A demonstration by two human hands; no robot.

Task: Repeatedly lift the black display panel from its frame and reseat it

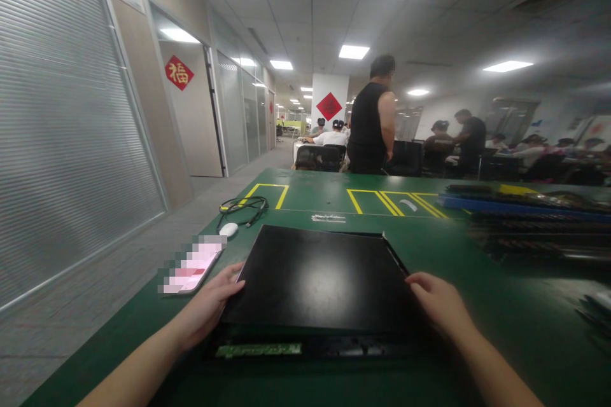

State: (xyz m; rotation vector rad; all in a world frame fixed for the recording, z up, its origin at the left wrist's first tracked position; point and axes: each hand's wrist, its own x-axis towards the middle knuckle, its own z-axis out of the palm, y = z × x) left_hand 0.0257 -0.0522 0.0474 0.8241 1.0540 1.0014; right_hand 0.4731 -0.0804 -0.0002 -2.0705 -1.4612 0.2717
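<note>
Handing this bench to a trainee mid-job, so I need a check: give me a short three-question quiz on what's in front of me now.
1. True or false: the left hand and the right hand both touch side edges of the black panel.
2. What lies on the green table just left of the left hand? A) phone B) screwdriver C) cup
3. Fill in: beside the white mouse lies a coiled black ____.
Key: 1 true; 2 A; 3 cable.
</note>
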